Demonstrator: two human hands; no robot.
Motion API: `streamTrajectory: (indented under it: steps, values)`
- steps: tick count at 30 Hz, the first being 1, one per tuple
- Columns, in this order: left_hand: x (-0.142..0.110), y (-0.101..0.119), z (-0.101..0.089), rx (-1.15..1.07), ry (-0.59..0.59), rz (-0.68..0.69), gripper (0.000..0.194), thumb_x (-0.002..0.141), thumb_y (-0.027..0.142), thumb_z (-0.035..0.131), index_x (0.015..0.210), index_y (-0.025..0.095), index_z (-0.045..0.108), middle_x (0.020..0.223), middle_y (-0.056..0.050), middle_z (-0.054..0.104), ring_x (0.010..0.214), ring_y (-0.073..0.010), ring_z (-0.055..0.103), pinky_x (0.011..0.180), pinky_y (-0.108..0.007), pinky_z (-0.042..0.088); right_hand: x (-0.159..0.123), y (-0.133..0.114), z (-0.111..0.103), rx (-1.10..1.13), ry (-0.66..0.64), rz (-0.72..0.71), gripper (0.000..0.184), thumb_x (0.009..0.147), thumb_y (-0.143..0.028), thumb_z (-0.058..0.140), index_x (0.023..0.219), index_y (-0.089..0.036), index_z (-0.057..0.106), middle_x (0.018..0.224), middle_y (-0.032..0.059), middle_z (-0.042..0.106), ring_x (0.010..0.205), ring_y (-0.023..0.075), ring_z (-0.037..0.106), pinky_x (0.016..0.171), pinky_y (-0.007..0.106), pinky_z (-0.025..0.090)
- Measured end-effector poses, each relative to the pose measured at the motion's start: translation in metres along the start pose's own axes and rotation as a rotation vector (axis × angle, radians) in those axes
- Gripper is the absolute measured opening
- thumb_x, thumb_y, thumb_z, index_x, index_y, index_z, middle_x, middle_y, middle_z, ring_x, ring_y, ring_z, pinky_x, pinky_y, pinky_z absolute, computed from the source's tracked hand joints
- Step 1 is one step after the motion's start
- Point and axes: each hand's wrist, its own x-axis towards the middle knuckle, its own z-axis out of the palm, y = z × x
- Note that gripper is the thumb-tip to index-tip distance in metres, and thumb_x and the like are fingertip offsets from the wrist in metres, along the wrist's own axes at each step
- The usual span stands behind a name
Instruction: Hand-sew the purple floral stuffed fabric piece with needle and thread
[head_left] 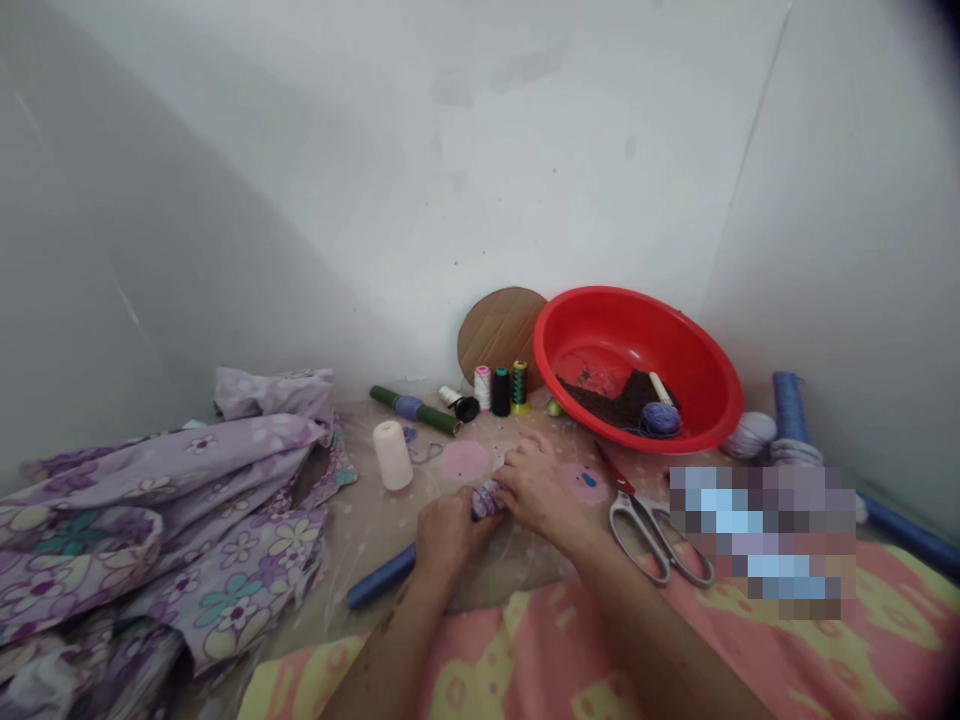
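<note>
My left hand (454, 530) is closed round a blue tube (381, 577), whose bare end sticks out toward the lower left. Between my hands, a purple-and-white floral fabric strip (486, 499) is wound in a bundle about the tube. My right hand (534, 485) curls over the far side of this bundle, its fingers closed on the strip. Both palms and the tube's far end are hidden. Just beyond my left hand stands a pale thread cone (392, 456). To the right of my right hand lie scissors (649, 540) with grey handles.
Floral fabric (247, 500) is heaped at left. A red basin (637, 320) holding a purple yarn ball (660, 419) leans against a cardboard disc (491, 325). Several thread spools (501, 392) and a green tube (435, 415) stand or lie behind. A pixelated patch covers the right.
</note>
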Motion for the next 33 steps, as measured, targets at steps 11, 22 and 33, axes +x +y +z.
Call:
streamTrajectory:
  steps: [11, 22, 33]
  values:
    - [0.001, -0.002, 0.002, -0.027, -0.006, 0.011, 0.048, 0.069, 0.059, 0.037, 0.099, 0.024, 0.053, 0.086, -0.005, 0.062, 0.081, -0.0211, 0.056, 0.066, -0.028, 0.036, -0.003, 0.014, 0.007, 0.065, 0.257, 0.300, 0.019, 0.074, -0.025, 0.046, 0.059, -0.019, 0.056, 0.065, 0.0011, 0.057, 0.072, 0.0155, 0.040, 0.070, 0.030, 0.023]
    - [-0.001, 0.000, -0.003, -0.052, -0.007, -0.061, 0.043, 0.071, 0.055, 0.037, 0.098, 0.025, 0.054, 0.087, -0.004, 0.061, 0.082, -0.0191, 0.055, 0.067, -0.025, 0.035, -0.007, 0.021, -0.005, -0.031, 0.060, 0.397, 0.018, 0.068, -0.023, 0.046, 0.057, -0.020, 0.060, 0.066, 0.0039, 0.061, 0.071, 0.0174, 0.047, 0.065, 0.029, 0.026]
    - [0.001, -0.005, 0.001, 0.014, 0.068, -0.046, 0.039, 0.072, 0.054, 0.035, 0.094, 0.027, 0.053, 0.082, -0.003, 0.061, 0.076, -0.0204, 0.055, 0.062, -0.027, 0.035, -0.007, 0.030, -0.018, 0.074, -0.048, 0.570, 0.024, 0.071, -0.023, 0.042, 0.086, -0.019, 0.061, 0.077, 0.0053, 0.061, 0.074, 0.0156, 0.052, 0.059, 0.023, 0.030]
